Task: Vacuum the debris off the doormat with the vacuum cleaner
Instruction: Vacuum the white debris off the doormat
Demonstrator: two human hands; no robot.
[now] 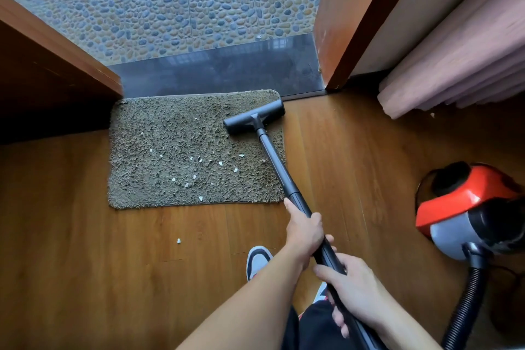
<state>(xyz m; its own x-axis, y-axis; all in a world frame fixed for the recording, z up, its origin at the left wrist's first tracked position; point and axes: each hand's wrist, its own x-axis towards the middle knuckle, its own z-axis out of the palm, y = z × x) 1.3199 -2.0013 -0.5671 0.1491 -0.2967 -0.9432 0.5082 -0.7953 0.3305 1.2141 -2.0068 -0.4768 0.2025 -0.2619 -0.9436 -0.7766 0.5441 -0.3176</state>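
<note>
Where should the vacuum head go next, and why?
Probably pull the vacuum head back and leftward across the doormat. It sits at the mat's far right corner, while the white bits lie scattered nearer the middle and near edge, not yet picked up. The left hand and right hand both grip the wand.

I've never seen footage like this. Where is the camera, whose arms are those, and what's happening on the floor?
No robot here: the single picture comes from a camera worn on a person's head, looking down. Both arms are theirs. The left hand and right hand grip the black wand of a vacuum cleaner, whose red body stands on the wooden floor at the right. Its nozzle rests on the far right corner of a brown doormat. White scraps lie scattered on the mat; a stray scrap lies on the floor nearer the person.
</note>
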